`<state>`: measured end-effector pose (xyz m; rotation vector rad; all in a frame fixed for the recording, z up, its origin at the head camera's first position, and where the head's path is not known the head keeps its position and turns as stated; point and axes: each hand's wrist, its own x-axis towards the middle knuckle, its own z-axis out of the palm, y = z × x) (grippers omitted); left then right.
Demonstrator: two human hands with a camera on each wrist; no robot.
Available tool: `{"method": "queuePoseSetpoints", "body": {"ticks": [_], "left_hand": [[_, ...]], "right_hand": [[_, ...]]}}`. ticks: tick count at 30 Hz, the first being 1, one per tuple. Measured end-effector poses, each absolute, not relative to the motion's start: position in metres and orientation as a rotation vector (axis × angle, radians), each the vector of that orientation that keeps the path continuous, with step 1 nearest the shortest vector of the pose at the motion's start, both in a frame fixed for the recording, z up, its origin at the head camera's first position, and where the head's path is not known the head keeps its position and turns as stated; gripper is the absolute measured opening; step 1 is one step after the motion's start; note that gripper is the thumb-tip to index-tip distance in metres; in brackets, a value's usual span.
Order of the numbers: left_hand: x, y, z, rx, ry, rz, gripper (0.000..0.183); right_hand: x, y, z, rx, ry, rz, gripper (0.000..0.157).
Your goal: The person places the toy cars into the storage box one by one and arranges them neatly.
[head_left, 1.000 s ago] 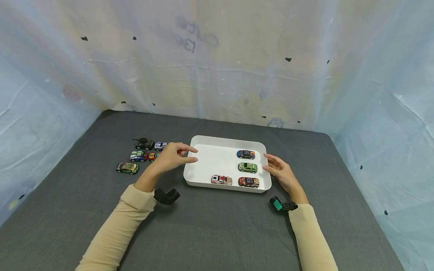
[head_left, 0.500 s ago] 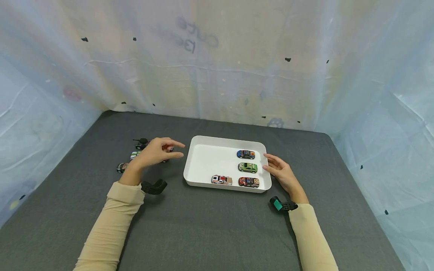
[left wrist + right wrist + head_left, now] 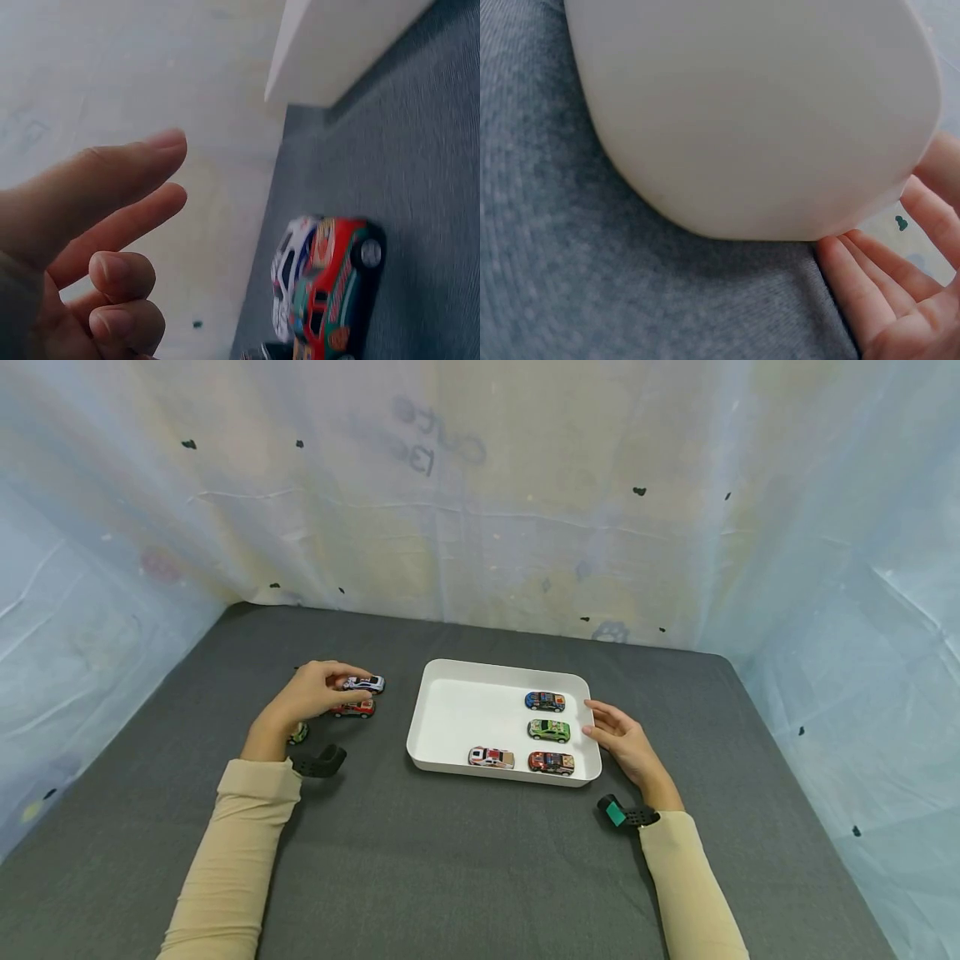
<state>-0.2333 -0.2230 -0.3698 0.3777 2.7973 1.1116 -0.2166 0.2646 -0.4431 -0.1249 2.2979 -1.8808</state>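
My left hand [image 3: 303, 700] is over the toy cars left of the tray, thumb and fingers apart around a white toy car [image 3: 367, 684]. In the left wrist view, nothing lies between its thumb and fingers. A red toy car [image 3: 358, 709] sits just in front of the white one; its side shows green in the left wrist view. My right hand [image 3: 626, 743] grips the right rim of a white tray [image 3: 450, 765], with several fingertips [image 3: 831, 244] against its outer wall. Several other cars on the left are hidden beneath my left hand.
Inside the tray are a blue car [image 3: 545, 701], a green car [image 3: 549, 731], a dark red car [image 3: 551, 763] and a white-and-red car [image 3: 491, 757]. A green car [image 3: 298, 733] peeks out beside my left wrist. Plastic sheeting [image 3: 480, 510] surrounds the grey table [image 3: 465, 868].
My left hand has moved left from the tray's left edge to the toy cars, now covering most of them. The right hand and the tray have stayed put.
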Motion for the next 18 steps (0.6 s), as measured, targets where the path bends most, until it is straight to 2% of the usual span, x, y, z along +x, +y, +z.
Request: {"method": "queuePoseSetpoints", "body": {"ticks": [18], "left_hand": [[-0.238,-0.241,-0.385,0.298,2.778,1.014,0.047]], "right_hand": [[-0.214,0.266,-0.441,-0.105,2.302,-1.868,0.062]]}}
